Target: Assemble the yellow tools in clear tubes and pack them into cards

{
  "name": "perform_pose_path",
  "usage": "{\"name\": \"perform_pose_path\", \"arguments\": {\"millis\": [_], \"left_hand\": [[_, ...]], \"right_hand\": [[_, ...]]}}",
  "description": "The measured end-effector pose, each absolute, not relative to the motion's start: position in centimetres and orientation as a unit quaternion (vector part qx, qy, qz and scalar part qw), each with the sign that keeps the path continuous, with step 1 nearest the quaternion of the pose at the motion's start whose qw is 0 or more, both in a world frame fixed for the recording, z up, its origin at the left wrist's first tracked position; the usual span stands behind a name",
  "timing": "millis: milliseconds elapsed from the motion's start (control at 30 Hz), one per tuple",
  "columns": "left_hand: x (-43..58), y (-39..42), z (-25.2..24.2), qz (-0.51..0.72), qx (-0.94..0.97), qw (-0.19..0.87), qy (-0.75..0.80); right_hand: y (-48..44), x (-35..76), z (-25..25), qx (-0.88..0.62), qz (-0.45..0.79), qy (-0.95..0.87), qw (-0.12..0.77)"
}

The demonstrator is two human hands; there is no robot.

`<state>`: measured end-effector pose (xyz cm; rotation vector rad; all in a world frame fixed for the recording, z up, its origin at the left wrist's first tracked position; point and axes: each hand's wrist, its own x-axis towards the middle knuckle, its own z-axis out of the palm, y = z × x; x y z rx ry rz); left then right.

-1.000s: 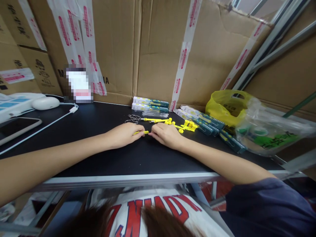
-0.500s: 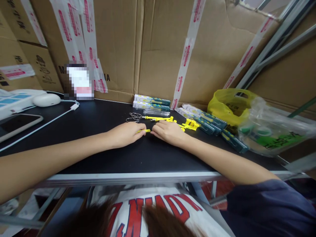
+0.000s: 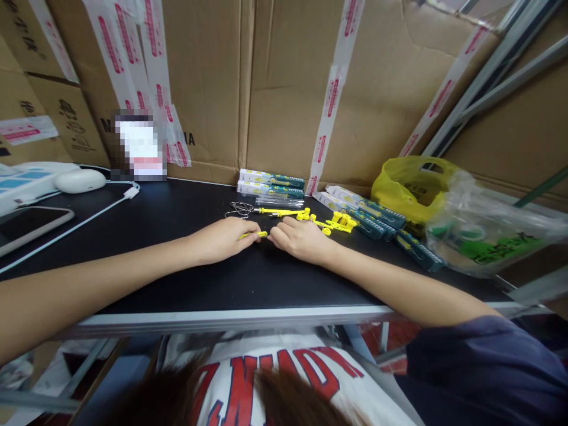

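Head view: your left hand pinches a slim yellow plastic piece between thumb and fingers, its tip sticking out toward the right hand. That right hand is curled, with its fingertips right beside the piece's exposed end; you cannot tell from here whether they grip anything. Both hands are low over the black tabletop, close together near its middle.

Just beyond your knuckles lies a small tangle of bent metal wires, and to its right a yellow rod with a metal end. More loose yellow plastic parts are scattered beyond and to the right of your right hand. Behind the rod are clear plastic tubes, then two narrow printed boxes near the cardboard. More boxes of that kind lie slanted farther right, beside a yellow plastic bag and a clear plastic bag.

Well off to your left are a smartphone, a rounded white case and a white cable.
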<state>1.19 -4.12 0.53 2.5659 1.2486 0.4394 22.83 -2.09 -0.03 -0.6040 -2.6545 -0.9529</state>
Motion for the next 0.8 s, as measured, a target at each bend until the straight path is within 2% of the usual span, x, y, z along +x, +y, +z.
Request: {"name": "perform_pose_path", "arguments": {"millis": [233, 800], "left_hand": [[1.18, -4.30, 0.51, 0.153, 0.885, 0.110, 0.426], [1.52, -4.49, 0.62, 0.128, 0.879, 0.128, 0.441]], "right_hand": [[-1.67, 22.93, -0.03, -0.213, -0.323, -0.915, 0.114], [-1.14, 23.11, -0.19, -0.177, -0.273, -0.934, 0.147]]}}
